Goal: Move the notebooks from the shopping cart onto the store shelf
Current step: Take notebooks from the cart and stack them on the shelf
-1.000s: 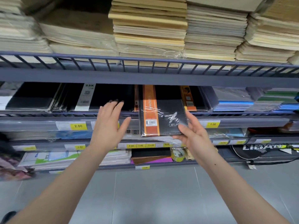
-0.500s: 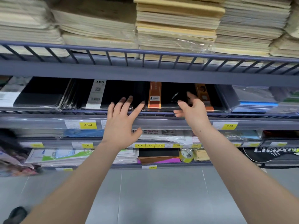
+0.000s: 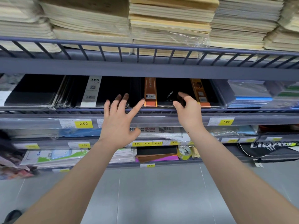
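My left hand (image 3: 119,125) is spread, fingertips at the shelf (image 3: 145,110) edge. My right hand (image 3: 188,110), loosely curled, touches the black notebook (image 3: 165,94).

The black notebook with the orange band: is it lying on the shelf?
Yes, the black notebook lies flat on the shelf, among the other black ones.

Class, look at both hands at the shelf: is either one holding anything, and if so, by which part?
The left hand holds nothing, fingers spread. The right hand rests curled at the front edge of the black notebook; a real hold cannot be told.
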The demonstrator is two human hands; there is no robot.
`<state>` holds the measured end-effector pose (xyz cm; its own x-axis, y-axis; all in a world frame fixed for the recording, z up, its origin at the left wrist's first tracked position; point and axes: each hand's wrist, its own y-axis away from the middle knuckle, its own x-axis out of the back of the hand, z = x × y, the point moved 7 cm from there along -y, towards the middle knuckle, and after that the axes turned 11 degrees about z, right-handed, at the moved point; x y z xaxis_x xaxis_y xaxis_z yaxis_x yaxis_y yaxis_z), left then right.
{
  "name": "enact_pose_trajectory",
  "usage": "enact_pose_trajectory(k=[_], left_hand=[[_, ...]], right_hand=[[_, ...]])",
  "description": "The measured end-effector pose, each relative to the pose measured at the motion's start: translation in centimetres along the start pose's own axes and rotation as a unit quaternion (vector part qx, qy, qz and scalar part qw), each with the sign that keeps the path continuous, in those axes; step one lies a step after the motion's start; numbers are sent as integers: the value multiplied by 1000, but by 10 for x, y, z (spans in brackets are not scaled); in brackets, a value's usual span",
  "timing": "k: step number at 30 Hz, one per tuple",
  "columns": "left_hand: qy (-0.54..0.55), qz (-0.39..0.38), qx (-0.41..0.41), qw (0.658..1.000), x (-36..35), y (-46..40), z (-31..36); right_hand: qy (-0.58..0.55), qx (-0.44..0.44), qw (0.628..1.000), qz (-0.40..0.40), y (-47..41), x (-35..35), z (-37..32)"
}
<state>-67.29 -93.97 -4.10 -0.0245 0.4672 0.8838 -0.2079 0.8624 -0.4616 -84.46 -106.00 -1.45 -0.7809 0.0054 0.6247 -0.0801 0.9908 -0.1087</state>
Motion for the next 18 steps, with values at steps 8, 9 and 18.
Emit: enact_pose_trajectory(k=[8,9,18], left_hand=[[1,-4,0,1000,-2,0,1],[-1,-2,-1,1000,-2,0,1],[50,-32,31,998,48,-15,5]], right_hand=[[159,72,983,51,9,0,-1],[163,74,982,51,9,-1,-1],[167,111,980,9,33,29,-25]])
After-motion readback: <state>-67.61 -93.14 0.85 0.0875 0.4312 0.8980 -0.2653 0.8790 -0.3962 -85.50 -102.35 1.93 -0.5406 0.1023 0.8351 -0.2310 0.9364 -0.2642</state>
